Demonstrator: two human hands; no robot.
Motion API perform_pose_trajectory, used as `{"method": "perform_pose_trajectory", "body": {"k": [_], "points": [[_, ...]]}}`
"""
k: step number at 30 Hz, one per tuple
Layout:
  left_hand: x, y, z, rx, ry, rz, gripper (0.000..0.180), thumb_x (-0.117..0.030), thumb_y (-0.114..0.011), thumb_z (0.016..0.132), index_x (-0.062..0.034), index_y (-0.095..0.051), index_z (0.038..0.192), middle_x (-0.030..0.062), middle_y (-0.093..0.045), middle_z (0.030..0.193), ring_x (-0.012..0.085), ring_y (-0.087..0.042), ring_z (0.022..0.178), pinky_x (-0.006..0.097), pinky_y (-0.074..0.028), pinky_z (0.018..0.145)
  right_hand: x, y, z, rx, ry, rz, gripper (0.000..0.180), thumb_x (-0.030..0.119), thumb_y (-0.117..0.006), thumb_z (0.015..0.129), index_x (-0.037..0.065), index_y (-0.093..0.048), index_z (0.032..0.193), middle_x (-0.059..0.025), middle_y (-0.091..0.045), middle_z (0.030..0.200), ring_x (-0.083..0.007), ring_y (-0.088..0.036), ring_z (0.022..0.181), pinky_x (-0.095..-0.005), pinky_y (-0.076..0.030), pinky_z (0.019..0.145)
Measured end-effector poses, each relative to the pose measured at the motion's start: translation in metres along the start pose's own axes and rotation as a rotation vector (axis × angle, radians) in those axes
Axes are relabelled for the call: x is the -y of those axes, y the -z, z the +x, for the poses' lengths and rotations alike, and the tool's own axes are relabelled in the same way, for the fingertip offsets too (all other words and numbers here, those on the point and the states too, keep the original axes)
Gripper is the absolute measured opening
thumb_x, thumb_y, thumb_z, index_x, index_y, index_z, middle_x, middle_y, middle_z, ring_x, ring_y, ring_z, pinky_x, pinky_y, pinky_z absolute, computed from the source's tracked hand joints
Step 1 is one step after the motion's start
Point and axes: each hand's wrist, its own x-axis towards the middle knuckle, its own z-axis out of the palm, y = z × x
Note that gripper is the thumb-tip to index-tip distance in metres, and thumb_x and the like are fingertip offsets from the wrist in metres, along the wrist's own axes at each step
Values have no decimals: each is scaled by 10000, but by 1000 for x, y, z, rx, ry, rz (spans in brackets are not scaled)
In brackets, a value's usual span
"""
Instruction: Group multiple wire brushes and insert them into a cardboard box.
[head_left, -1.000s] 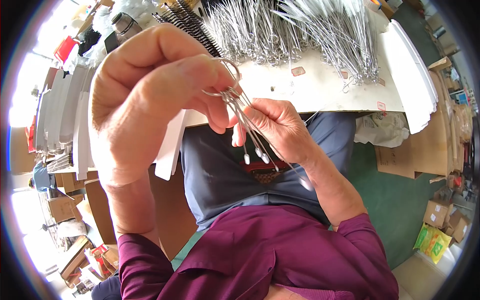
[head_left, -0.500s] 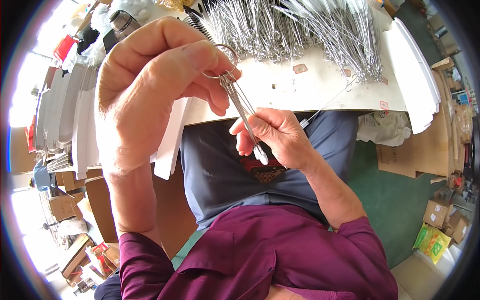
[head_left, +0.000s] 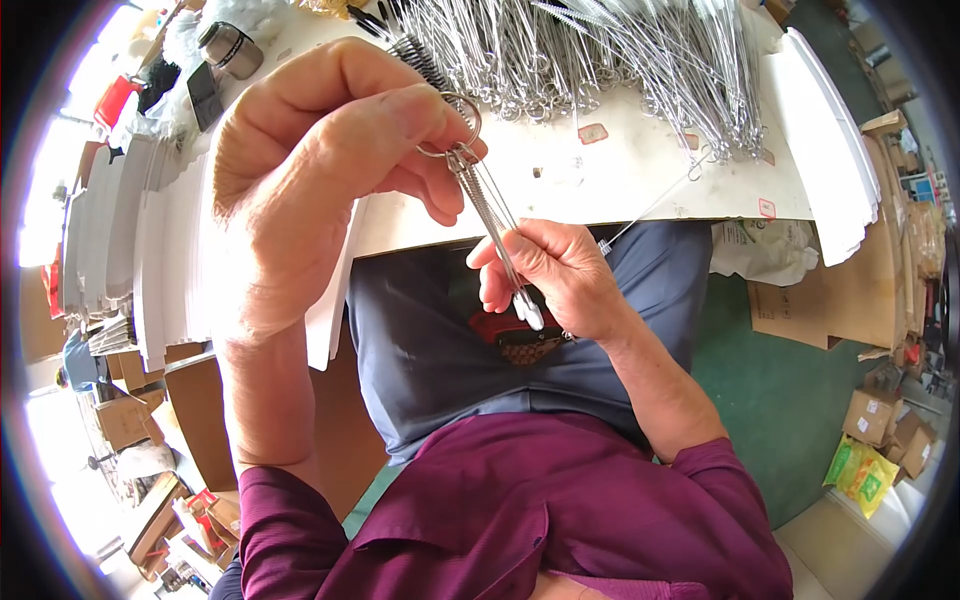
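far left, white paper stacks (head_left: 130, 250) sit by the table. the left hand (head_left: 300, 190) is up high, pinching the ring end of a small bunch of wire brushes (head_left: 490, 215). the right hand (head_left: 560, 275) is lower, fingers pinched around the white tips. one little bunch looks gathered. far across the white table (head_left: 620, 175), a big pile of brushes (head_left: 600, 50) still waits.

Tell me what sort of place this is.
Probably a small workshop for hand assembly: a heap of wire brushes on the white worktable, stacked white sheets, and cardboard boxes on the floor.
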Motion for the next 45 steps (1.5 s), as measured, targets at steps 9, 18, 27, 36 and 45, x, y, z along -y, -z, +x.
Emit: {"method": "perform_pose_trajectory", "body": {"k": [9,18,27,36,45], "points": [[7,14,-6,-14,-19,26,199,-105,-545,1016,58,-648,970,144,-661,937,224,-699,903,329,-599,654,1,-3,2,6,-25,35,377,277,-497,1117,-56,-669,1082,-86,-688,781,-138,-663,701,-284,-554,662],[17,20,-8,-103,-90,111,194,-86,-558,1024,65,-669,974,153,-692,954,174,-674,747,293,-572,715,-2,-8,-2,6,-64,-7,401,309,-508,1108,-54,-680,1095,-112,-693,782,-150,-664,667,-280,-556,640],[22,20,-7,-142,-101,222,181,-116,-592,1024,37,-681,985,123,-707,932,156,-661,758,301,-556,748,-2,-4,-7,-22,-91,-14,394,309,-509,1109,-47,-678,1107,-102,-695,782,-119,-645,633,-249,-529,599],[26,21,-4,-157,-83,208,141,-100,-662,1003,34,-704,1013,67,-700,880,112,-646,774,267,-527,729,-2,-3,-10,-42,-53,-85,399,312,-494,1115,-36,-689,1103,-86,-693,762,-91,-582,576,-224,-468,544],[27,13,-7,-252,-72,254,162,-139,-682,985,21,-703,968,53,-676,813,114,-639,677,261,-522,664,-4,-6,-12,-97,-19,-93,383,317,-515,1113,-11,-711,1084,6,-570,676,-43,-450,584,-218,-376,553]]}}
